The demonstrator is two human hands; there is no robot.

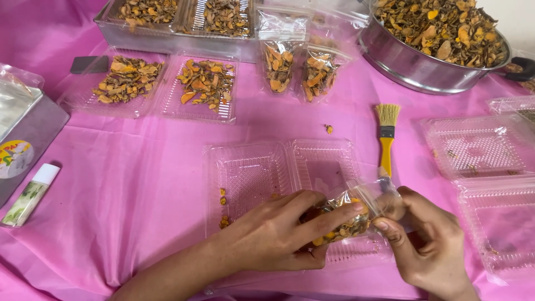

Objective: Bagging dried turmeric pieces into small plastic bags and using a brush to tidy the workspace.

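two hands (278,234) (429,245), one filled bag (348,214)

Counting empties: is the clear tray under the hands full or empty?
Nearly empty: the open tray holds only a few orange bits by its left edge.

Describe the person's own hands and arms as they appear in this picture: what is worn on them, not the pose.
Both are bare. The left hand and its forearm show no sleeve, glove, watch or bracelet. The right hand likewise carries no glove, and no ring shows on its fingers; its wrist runs out of view at the bottom edge. The fingernails are short and look unpainted.
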